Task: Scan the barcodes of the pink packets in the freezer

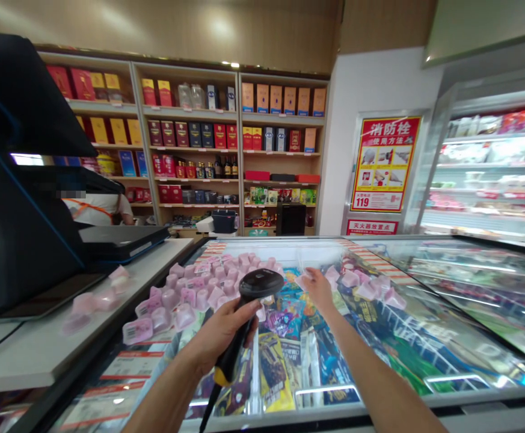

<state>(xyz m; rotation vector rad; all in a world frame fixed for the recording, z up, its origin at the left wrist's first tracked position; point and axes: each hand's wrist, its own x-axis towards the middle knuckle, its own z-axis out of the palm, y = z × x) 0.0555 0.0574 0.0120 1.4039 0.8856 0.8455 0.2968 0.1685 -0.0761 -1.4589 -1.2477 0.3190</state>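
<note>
My left hand (226,331) is wrapped round the handle of a black barcode scanner (260,282) with a yellow-tipped grip, its head pointing to the right. My right hand (317,287) reaches forward over the glass freezer top with its fingers closed on a small pink cup (303,280), partly hidden by the fingers. Many similar pink cups (214,273) lie in a cluster to the left, some tipped to show barcode labels. Several more pink cups (370,285) lie to the right of my right hand.
Under the glass lid lie packaged frozen goods (273,367). At left, a counter (23,361) bears a black checkout terminal (18,180) and a few pink cups (95,300). A person (95,207) is behind it. Shelves of boxes (190,135) and a lit fridge (492,156) stand beyond.
</note>
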